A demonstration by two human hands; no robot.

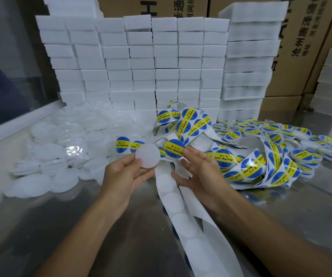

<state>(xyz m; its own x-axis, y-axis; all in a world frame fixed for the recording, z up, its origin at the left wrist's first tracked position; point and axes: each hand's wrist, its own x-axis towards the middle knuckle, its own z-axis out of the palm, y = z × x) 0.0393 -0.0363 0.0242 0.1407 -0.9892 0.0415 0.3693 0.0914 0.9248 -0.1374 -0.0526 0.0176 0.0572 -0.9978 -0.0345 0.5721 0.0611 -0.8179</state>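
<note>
Nearest us, at 6 o'clock, the peeled backing strip runs up the metal table between our forearms. Just beyond it, at centre, our left hand grips a plain round lid, thumb and fingers curled round its lower rim, its face turned toward us. Our right hand, at the lid's 3 o'clock, pinches a round blue-and-yellow sticker by its edge at the fingertips. Sticker and lid sit just beside each other, not yet joined as far as we can tell. We judge the step to be labelling: the sticker is free of its strip and ready to go on. The next move calls for centring it over the lid and pressing it flat without creases. The lid looks matt, translucent white and bare; the sticker reads SOLDERING PASTE. Bare lids heap at 9 o'clock, labelled lids at 3 o'clock, foam blocks stack at 12 o'clock
</note>
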